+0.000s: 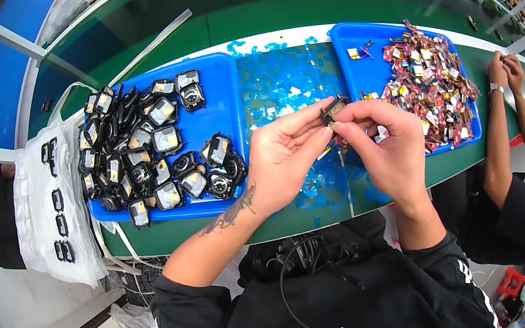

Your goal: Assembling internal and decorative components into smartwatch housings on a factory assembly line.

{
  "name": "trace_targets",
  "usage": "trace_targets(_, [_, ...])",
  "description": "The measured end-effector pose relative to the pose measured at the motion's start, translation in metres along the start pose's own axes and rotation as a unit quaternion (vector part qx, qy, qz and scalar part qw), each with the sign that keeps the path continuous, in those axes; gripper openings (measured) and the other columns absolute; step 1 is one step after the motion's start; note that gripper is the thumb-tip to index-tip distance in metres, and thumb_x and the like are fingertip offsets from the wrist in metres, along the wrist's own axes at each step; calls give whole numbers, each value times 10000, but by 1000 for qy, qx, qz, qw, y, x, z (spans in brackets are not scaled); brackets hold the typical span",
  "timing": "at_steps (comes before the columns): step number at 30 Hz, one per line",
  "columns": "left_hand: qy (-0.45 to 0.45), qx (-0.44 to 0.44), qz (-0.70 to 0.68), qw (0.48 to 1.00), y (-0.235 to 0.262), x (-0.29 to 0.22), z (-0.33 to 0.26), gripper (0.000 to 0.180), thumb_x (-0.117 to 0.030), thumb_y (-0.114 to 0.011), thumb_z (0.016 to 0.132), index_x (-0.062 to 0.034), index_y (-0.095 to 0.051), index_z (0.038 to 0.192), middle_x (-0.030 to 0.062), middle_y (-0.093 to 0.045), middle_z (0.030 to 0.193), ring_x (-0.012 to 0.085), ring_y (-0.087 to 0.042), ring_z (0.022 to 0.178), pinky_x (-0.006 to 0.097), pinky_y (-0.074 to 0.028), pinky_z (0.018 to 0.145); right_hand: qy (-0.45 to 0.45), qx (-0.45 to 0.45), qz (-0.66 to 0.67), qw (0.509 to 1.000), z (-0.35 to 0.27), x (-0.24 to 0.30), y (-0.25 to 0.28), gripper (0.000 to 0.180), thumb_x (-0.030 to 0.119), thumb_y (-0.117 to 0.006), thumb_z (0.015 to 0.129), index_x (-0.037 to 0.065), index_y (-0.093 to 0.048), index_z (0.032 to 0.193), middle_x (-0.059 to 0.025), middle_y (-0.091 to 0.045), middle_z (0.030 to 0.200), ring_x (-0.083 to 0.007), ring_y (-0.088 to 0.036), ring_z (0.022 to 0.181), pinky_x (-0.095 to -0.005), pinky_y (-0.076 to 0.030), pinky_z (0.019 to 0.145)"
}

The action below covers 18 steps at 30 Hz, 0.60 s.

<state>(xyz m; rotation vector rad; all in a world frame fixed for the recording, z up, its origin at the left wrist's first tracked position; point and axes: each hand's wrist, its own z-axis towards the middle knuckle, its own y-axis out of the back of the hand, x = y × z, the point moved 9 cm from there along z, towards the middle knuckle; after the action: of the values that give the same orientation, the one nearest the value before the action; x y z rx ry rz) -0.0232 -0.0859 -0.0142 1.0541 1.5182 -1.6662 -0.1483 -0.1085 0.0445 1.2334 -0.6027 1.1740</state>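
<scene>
Both my hands meet over the middle of the table, closed on one small black smartwatch case (pixel 335 108). My left hand (pixel 278 154) pinches it between thumb and fingers from the left. From the right, the thumb and forefinger of my right hand (pixel 389 151) press on its near edge. A bit of reddish material shows just under the fingertips; what it is stays unclear. On my left, a blue tray (pixel 226 118) holds a heap of similar black watch cases (pixel 164 140). On my right, another blue tray (pixel 363 83) carries many small batteries (pixel 428 79) with red and yellow wrapping.
Blue film scraps (pixel 287 81) litter the green table (pixel 238 226) between the trays. At far left, white wrapping sheets (pixel 35 200) bear several black parts. A co-worker's hands (pixel 503 67) are at the table on the right. Behind the trays runs a green conveyor belt (pixel 251 8).
</scene>
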Motion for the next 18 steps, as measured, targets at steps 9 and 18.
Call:
trace_targets(9, [0,20,16,1000,-2,1,-1,416,40,-544,940,79,-473,1348,176,-593,1262,189,-591,1145,289,-492,983,2,18,-4,1000,2,-2,0,95,-22,-729,766,-2,-680,846,-65,-681,747,-111,-585,599,-253,-477,576])
trace_targets(18, [7,17,19,1000,-2,3,-1,403,38,-547,940,88,-482,1335,175,-591,1267,191,-584,1154,298,-482,1002,43,-5,-64,997,-1,4,2,117,-16,-741,734,34,-682,822,-56,-660,716,-154,-582,574,-268,-468,554])
